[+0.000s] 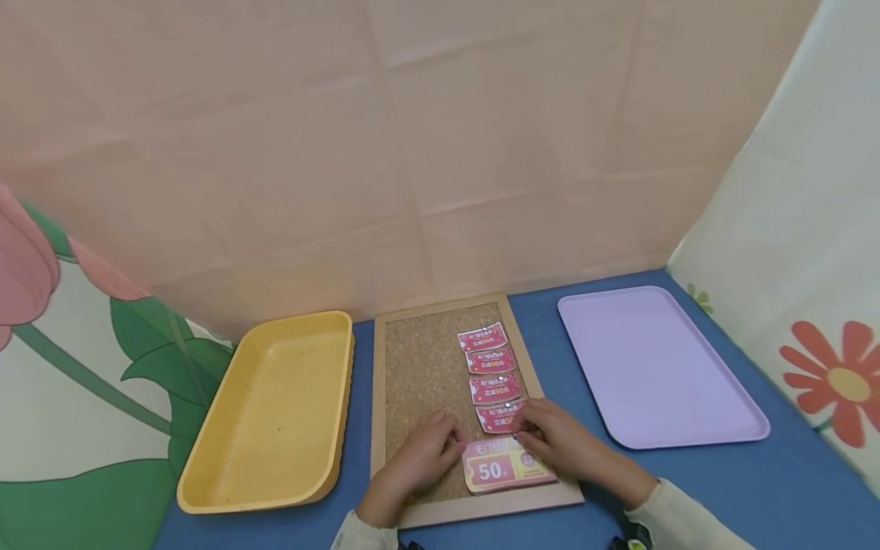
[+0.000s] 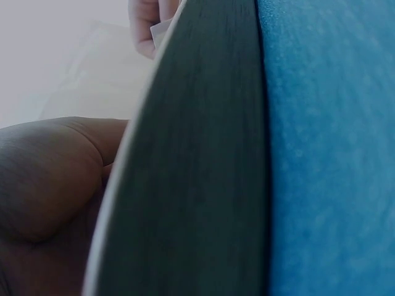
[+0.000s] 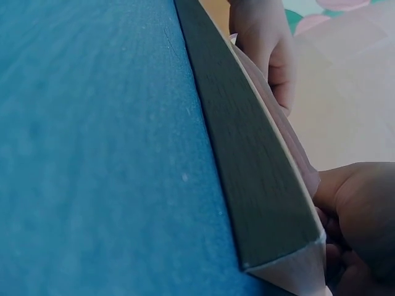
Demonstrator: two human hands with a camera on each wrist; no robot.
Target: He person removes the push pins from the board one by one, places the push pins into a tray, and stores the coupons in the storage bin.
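Cloth printed with a pink tulip (image 1: pixel 24 267) stands farthest left of the cork board (image 1: pixel 419 367). Nearer, just beside the board's left edge, is a yellow tray (image 1: pixel 278 412). The left hand (image 1: pixel 425 452) is over the lower part of the board, its fingers bent together and tips at the left edge of a large ticket (image 1: pixel 496 467); I cannot tell whether they pinch it. That ticket lies near the board's bottom edge, right of its middle. Above it, four small pink tickets (image 1: pixel 491 361) run in a column up the board's right half. The right hand (image 1: pixel 558 437) reaches over the board's right edge, fingertips at the lowest small ticket and the large ticket's top; whether they are clamped on either, I cannot tell. Right of the board, apart from it, a purple tray (image 1: pixel 660 367) lies on the blue tablecloth (image 1: pixel 791 489).
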